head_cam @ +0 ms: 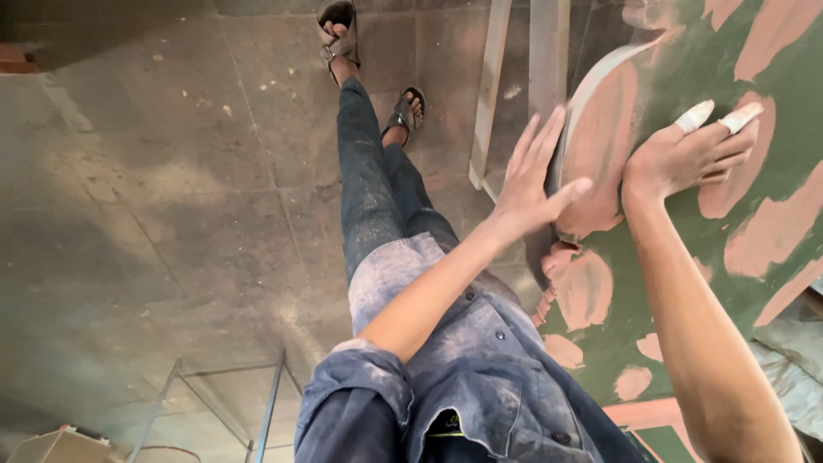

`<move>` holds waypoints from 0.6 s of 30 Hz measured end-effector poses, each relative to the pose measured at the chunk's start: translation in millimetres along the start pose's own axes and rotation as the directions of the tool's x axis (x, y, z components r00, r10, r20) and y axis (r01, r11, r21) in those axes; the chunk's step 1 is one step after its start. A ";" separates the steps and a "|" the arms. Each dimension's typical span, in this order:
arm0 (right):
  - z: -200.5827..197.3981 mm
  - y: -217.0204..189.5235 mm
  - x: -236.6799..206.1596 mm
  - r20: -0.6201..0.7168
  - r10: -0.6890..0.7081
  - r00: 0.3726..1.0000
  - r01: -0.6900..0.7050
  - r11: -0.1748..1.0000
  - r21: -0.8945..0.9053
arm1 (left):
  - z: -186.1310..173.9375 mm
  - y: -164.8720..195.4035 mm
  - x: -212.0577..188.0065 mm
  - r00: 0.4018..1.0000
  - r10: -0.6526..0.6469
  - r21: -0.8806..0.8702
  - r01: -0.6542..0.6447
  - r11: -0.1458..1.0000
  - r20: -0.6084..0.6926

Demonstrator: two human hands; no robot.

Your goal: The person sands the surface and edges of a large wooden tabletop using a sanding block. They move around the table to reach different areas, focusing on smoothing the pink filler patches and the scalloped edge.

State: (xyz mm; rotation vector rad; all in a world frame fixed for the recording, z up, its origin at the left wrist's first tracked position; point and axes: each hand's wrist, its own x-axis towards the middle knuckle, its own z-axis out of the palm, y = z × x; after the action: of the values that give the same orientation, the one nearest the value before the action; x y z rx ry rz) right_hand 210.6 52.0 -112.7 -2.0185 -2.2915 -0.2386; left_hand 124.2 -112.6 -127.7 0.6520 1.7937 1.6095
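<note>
A large green panel (pixel 686 283) with patches of pinkish-brown filler fills the right side. My left hand (pixel 531 184) rests flat on its curved left edge, fingers spread and thumb out, holding nothing. My right hand (pixel 690 154) presses against the panel's face higher up; two of its fingertips are wrapped in white tape. Whether anything lies under that palm is hidden. My dusty blue shirt (pixel 480 377) and jeans (pixel 377 197) show below.
Grey concrete floor (pixel 154 197) spreads to the left. My sandalled feet (pixel 339 39) stand at the top. Wooden slats (pixel 514 77) lean behind the panel's edge. A metal frame (pixel 219 403) and a pale box (pixel 56 446) sit at lower left.
</note>
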 end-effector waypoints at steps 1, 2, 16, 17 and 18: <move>-0.3 -0.2 -0.2 0.000 -0.007 1.000 0.007 1.000 0.005 | -0.4 2.9 0.4 0.999 -0.041 0.000 0.041 0.999 0.026; -0.4 -0.4 -0.1 0.005 -0.007 1.000 0.007 1.000 0.010 | -1.1 5.2 2.1 0.996 -0.077 0.000 0.077 0.997 0.048; 1.6 1.7 3.7 -0.001 -0.022 1.000 0.022 1.000 0.010 | 14.1 -8.8 6.2 1.000 0.023 0.105 -0.024 0.994 0.014; 1.3 1.8 2.9 -0.005 -0.023 1.000 0.023 1.000 -0.001 | 13.9 -11.0 13.8 0.999 0.034 0.103 -0.036 0.994 0.021; 1.0 1.9 2.6 -0.010 -0.023 1.000 0.023 1.000 -0.011 | 14.9 -12.3 24.5 0.999 0.045 0.101 -0.048 0.994 0.028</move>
State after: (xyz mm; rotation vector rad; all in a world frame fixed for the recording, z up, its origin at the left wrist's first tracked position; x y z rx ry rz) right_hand 212.2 54.9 -113.0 -1.9917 -2.3138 -0.2621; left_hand 119.2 -86.3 -143.7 0.7629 1.8644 1.5405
